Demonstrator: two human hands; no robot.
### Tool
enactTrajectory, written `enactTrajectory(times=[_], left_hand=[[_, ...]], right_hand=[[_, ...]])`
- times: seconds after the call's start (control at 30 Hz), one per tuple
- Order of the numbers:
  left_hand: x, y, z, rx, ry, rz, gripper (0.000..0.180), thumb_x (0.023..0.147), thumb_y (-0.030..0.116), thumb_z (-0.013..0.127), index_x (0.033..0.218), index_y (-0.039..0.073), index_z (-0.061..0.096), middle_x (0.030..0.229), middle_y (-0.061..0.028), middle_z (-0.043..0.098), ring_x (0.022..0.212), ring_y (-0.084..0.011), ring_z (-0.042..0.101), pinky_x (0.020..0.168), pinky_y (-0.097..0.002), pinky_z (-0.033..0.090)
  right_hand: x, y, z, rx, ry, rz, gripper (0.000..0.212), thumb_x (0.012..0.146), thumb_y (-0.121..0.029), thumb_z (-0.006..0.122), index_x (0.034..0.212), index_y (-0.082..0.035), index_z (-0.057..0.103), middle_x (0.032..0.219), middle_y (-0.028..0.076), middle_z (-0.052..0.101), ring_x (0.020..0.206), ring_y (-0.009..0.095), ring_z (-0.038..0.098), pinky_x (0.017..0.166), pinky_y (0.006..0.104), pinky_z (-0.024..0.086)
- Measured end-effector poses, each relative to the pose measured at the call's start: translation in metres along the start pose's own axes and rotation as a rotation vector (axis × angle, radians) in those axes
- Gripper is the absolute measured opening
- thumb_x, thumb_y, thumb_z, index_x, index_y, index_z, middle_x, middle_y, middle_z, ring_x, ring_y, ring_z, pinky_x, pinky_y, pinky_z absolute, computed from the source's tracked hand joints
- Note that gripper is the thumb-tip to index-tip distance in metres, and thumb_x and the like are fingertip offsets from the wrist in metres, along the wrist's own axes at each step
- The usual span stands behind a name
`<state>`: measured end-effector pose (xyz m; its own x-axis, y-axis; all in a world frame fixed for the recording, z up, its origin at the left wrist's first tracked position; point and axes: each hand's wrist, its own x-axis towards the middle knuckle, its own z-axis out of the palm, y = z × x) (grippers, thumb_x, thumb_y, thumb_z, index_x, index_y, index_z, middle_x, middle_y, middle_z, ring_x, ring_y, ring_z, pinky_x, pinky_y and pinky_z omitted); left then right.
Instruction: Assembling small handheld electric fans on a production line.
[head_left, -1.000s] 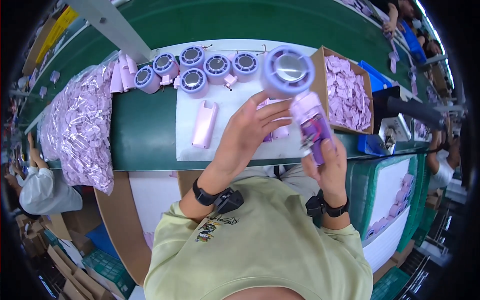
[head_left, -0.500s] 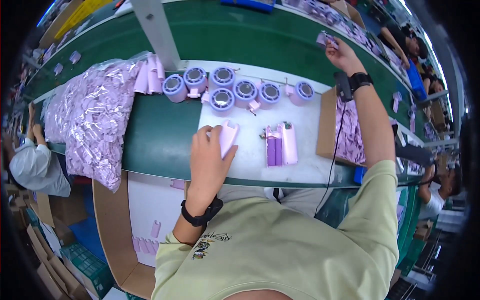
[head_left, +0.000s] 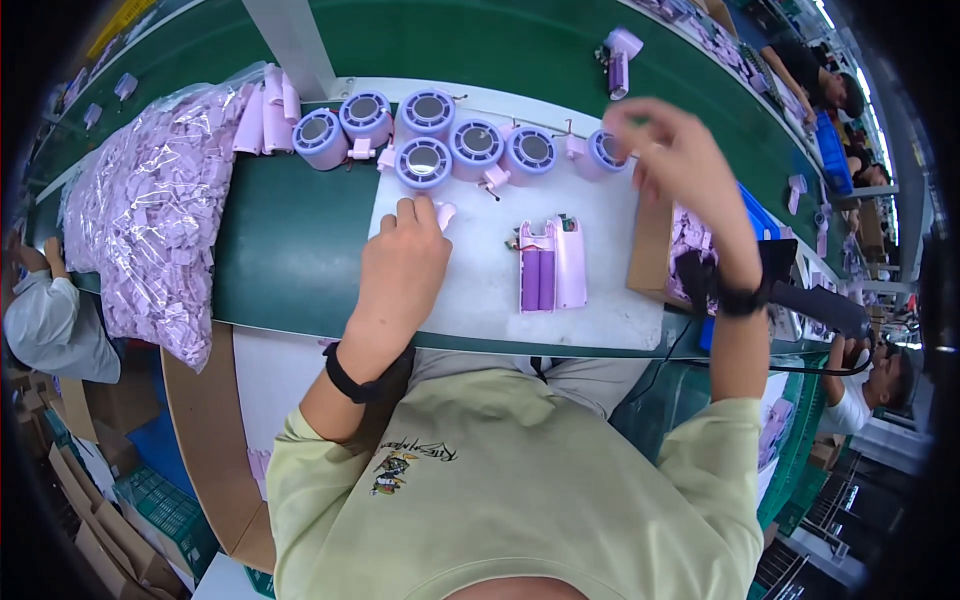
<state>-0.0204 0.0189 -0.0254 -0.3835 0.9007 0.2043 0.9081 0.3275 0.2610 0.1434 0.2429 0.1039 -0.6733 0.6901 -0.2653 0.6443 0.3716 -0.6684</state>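
My left hand [head_left: 405, 262] is closed around a light purple plastic handle shell, and only its rounded end [head_left: 446, 214] shows beyond the fingers. My right hand [head_left: 685, 165] hovers by the rightmost round fan head [head_left: 604, 153], its fingers apart, somewhat blurred and apparently empty. On the white work mat [head_left: 470, 280] lies an opened handle [head_left: 552, 265] with two purple battery cells and a little wiring. Several round fan heads [head_left: 476, 147] stand along the mat's far side. A fan assembly [head_left: 620, 62] with a purple cell rests on the green belt beyond.
A clear bag [head_left: 160, 210] full of small purple parts sits at left, beside upright purple shells [head_left: 268, 115]. An open carton [head_left: 652, 240] of purple parts stands at right. A larger carton [head_left: 215, 440] is below left. A metal post [head_left: 290, 45] rises behind. Other people work at both sides.
My right hand has let go of the fan assembly on the belt and come back toward me. My left hand has shifted and turned, hiding most of the shell.
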Motion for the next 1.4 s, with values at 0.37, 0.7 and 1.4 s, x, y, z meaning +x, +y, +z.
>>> enactTrajectory(times=[0.37, 0.7, 1.4], left_hand=[[-0.033, 0.022, -0.011, -1.735, -0.471, -0.492, 0.022, 0.100, 0.019, 0.048, 0.108, -0.001, 0.052, 0.078, -0.0066, 0.056, 0.055, -0.0149, 0.055, 0.049, -0.0308, 0.044], [-0.034, 0.039, -0.009, -2.028, -0.629, -0.576, 0.020, 0.100, 0.018, 0.047, 0.107, -0.001, 0.053, 0.081, -0.0083, 0.057, 0.055, -0.0134, 0.051, 0.048, -0.0284, 0.041], [-0.018, 0.071, -0.016, -1.734, -0.890, -0.231, 0.033, 0.097, 0.032, 0.057, 0.109, 0.001, 0.058, 0.079, -0.0049, 0.063, 0.051, -0.0110, 0.059, 0.044, -0.0245, 0.044]], right_hand=[[-0.047, 0.047, 0.094, -0.423, 0.139, -0.450, 0.047, 0.082, -0.034, 0.073, 0.113, 0.000, 0.062, 0.114, 0.016, 0.059, 0.089, 0.033, 0.061, 0.080, 0.0384, 0.050], [0.016, 0.026, 0.079, -0.347, 0.179, -0.471, 0.050, 0.081, -0.024, 0.074, 0.121, -0.002, 0.056, 0.116, 0.019, 0.059, 0.098, 0.030, 0.062, 0.084, 0.0361, 0.050], [-0.108, 0.000, 0.024, -0.578, -0.090, -0.711, 0.046, 0.068, 0.008, 0.060, 0.107, -0.015, 0.068, 0.130, 0.005, 0.058, 0.117, 0.031, 0.056, 0.086, 0.0390, 0.053]])
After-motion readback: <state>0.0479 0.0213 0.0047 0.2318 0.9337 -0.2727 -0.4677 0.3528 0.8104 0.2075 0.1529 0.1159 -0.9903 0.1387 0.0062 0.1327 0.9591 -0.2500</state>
